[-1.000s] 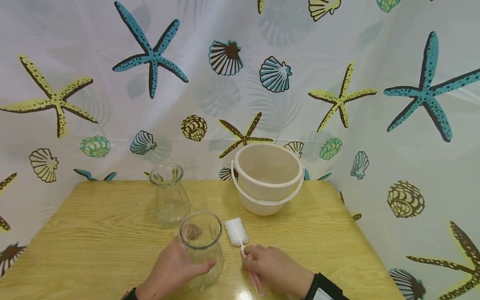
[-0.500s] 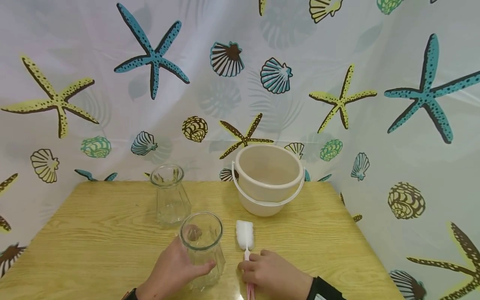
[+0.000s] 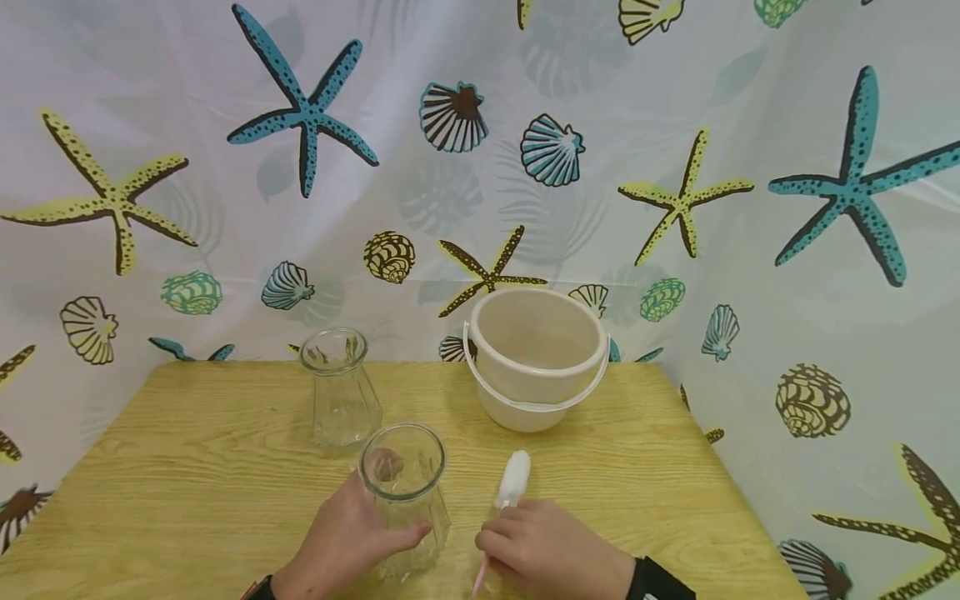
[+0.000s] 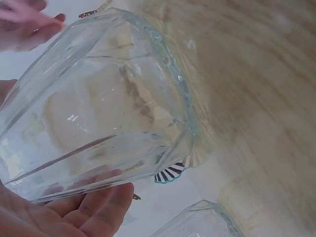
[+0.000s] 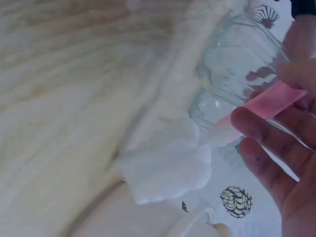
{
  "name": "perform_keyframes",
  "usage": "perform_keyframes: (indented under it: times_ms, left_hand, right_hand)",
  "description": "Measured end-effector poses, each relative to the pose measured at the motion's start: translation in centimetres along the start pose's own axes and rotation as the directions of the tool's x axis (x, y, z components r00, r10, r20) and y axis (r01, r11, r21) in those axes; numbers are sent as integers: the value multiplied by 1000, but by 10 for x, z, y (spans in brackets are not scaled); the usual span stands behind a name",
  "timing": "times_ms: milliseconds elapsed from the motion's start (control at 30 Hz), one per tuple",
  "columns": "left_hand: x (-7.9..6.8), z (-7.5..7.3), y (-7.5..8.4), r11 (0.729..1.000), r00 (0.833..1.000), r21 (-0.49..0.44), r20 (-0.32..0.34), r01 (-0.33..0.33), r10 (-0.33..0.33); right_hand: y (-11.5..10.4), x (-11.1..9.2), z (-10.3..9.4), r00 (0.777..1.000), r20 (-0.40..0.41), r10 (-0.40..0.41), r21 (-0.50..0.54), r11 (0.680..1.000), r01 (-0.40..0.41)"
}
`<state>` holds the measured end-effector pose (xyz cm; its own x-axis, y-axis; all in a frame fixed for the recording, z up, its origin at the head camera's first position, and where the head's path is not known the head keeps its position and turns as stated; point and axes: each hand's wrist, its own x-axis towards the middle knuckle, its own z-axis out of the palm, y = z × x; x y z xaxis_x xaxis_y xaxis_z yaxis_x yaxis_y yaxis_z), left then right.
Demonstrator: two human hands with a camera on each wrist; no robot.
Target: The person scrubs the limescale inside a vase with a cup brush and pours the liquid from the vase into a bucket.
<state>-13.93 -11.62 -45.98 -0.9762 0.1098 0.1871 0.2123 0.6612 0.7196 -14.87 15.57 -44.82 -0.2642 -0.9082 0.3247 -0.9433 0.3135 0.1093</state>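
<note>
Glass jar (image 3: 423,504) gripped in left hand (image 3: 348,533), pink-handled brush (image 3: 514,479) pinched in right hand (image 3: 551,546). Second jar (image 3: 347,408) plus bucket (image 3: 525,387) near back edge of desk (image 3: 225,467), can't see bucket's bottom tbh.

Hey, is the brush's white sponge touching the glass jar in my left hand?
Apart. The head view shows a strip of wooden table between the white sponge and the glass jar your left hand grips.

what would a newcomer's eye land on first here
Probably the big blue starfish, upper left on the patterned backdrop behind the wooden table. Next, likely the cream bucket near the table's far edge. Then the nearer glass jar in the left grip and the white-headed brush in the right grip.
</note>
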Motion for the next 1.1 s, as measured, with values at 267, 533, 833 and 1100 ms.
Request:
perform_keyframes:
  times_ms: [267,533,833,1100]
  left_hand:
    - [0,1,-1,1000,1000,-13,-4,-7,7]
    - [1,3,0,998,999,-22,-9,-51,51]
    - [0,3,0,998,999,-25,2,-52,52]
    - [-1,4,0,999,999,-19,-16,-44,44]
  right_hand:
    - [-5,12,-34,979,-198,-48,-14,999,46]
    - [-2,28,-85,924,-377,-57,40,996,78]
    - [2,51,-139,788,-614,-42,83,990,118]
    - [3,76,-156,668,-740,-78,118,963,243]
